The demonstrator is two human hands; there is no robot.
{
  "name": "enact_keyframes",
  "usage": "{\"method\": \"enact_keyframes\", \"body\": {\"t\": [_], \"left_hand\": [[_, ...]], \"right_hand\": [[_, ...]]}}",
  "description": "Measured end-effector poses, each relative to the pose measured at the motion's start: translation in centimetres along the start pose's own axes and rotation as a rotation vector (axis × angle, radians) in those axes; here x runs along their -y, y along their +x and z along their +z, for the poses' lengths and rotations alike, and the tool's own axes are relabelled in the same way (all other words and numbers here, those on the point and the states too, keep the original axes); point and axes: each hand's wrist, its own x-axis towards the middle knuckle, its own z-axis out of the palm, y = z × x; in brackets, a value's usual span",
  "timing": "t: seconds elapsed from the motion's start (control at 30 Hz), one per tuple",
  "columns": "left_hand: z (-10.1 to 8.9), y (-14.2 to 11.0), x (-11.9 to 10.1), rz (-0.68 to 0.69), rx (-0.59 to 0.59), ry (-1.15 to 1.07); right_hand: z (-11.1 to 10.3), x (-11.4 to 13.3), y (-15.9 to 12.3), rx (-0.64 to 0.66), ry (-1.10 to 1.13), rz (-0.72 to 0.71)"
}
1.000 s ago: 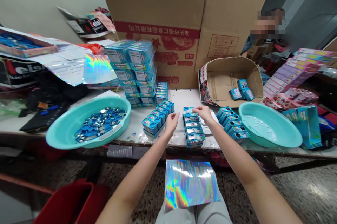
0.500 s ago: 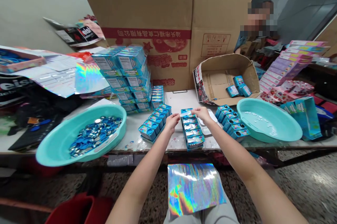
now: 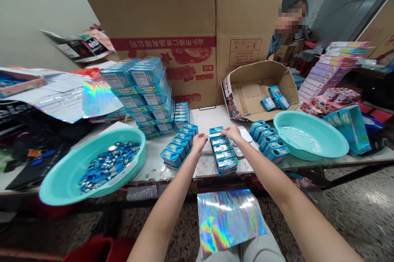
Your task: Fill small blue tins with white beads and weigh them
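Observation:
A thin pale strip (image 3: 212,135) is stretched between my two hands, above the far part of a row of small blue boxes (image 3: 226,155). My left hand (image 3: 200,143) pinches its left end. At the other end, my right hand (image 3: 232,134) has thumb and fingers closed on it. Silvery pieces lie across the tops of the nearer boxes in this row. Left of my left hand stands another row of blue boxes (image 3: 178,147) with round recesses on top. Beyond my right forearm are blue boxes with dark round openings (image 3: 271,141), next to a white object (image 3: 244,141).
A turquoise basin (image 3: 55,184) on the left holds blue-and-silver round pieces; another basin (image 3: 335,147) at right holds small white bits. Stacked blue packs (image 3: 150,89) stand before a tall cardboard sheet (image 3: 184,7). An open carton (image 3: 246,93) contains several boxes. A person is behind. Holographic sheet (image 3: 230,221) covers my lap.
The view has shifted slightly. Both hands stay over the middle row with the strip between them, and it now lies a little nearer to me along the row.

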Motion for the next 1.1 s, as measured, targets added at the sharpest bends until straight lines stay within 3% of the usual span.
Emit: {"method": "enact_keyframes", "body": {"t": [0.27, 0.57, 0.93, 1.1], "left_hand": [[-0.1, 0.2, 0.2, -0.102, 0.003, -0.014], [-0.3, 0.4, 0.6, -0.098, 0.000, -0.031], [-0.1, 0.3, 0.3, -0.122, 0.026, -0.041], [-0.1, 0.2, 0.3, -0.148, 0.023, -0.040]], "right_hand": [[-0.7, 1.4, -1.1, -0.007, -0.087, -0.004], [-0.5, 0.8, -1.3, -0.021, -0.051, -0.002], [-0.1, 0.1, 0.4, -0.023, 0.047, 0.073], [-0.4, 0.8, 0.5, -0.008, -0.074, 0.061]]}}
